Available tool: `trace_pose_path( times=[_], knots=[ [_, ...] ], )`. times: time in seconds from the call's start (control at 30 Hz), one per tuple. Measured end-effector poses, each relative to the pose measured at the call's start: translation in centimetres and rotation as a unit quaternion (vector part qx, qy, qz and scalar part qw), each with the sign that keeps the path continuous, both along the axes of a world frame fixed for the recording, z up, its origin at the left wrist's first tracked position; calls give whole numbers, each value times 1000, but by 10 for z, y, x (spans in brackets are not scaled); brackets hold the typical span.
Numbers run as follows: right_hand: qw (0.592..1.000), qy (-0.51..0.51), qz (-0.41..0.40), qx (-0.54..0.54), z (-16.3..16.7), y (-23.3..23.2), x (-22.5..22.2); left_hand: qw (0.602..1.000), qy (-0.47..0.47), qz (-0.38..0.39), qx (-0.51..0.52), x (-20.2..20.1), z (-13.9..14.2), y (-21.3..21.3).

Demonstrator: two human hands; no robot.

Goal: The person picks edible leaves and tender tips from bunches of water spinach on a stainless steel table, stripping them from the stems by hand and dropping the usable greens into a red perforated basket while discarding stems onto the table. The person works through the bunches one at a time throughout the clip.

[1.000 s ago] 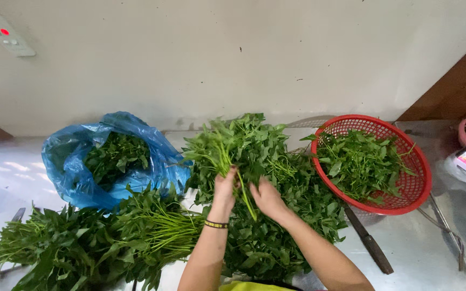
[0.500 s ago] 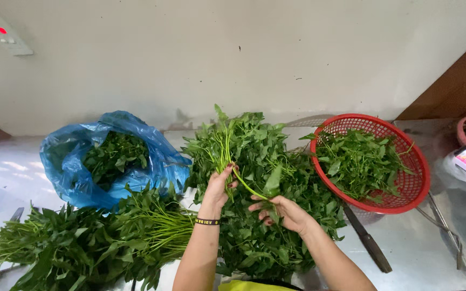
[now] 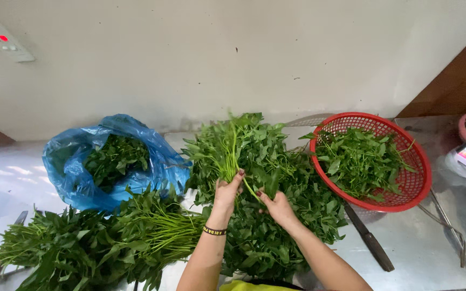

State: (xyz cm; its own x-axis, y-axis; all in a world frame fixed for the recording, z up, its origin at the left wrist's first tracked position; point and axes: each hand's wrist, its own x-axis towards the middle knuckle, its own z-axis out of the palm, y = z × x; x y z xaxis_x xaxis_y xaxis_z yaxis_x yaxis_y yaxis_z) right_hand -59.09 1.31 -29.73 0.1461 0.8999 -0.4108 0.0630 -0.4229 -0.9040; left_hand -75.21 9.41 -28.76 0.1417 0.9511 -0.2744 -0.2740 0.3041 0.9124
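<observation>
A big heap of leafy green stems (image 3: 276,178) lies in the middle of the metal counter (image 3: 422,248). My left hand (image 3: 227,191), with a dark bracelet on the wrist, grips a bunch of green stalks (image 3: 233,148) held upright over the heap. My right hand (image 3: 276,203) pinches the lower end of a stalk right beside it. A red plastic basket (image 3: 413,186) with picked leaves stands to the right of the heap.
A blue plastic bag (image 3: 76,180) with greens sits at the left. Another bundle of long-stemmed greens (image 3: 98,245) lies at the front left. A dark-handled knife (image 3: 370,242) lies below the basket, metal tongs (image 3: 449,226) to its right. A pale wall rises behind.
My right hand has come back up from the heap to the stalks in my left hand. The left hand has shifted a little with the bunch still upright.
</observation>
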Motion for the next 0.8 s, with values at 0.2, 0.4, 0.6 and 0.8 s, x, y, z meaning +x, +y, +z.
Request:
trace_pose_path(
  times=[0.2,0.4,0.6,0.8],
  knots=[
    [966,-231,117,5,20,-22,5,997,-2,60,-43,-9,10,13],
    [942,-267,200,46,36,-44,4,989,-51,106,-89,-9,1,19],
    [846,-394,332,136,37,-46,29,989,-98,60,-89,-21,-1,35],
    [980,-63,169,82,8,10,36,993,-95,-38,-59,-4,1,12]
  ],
)
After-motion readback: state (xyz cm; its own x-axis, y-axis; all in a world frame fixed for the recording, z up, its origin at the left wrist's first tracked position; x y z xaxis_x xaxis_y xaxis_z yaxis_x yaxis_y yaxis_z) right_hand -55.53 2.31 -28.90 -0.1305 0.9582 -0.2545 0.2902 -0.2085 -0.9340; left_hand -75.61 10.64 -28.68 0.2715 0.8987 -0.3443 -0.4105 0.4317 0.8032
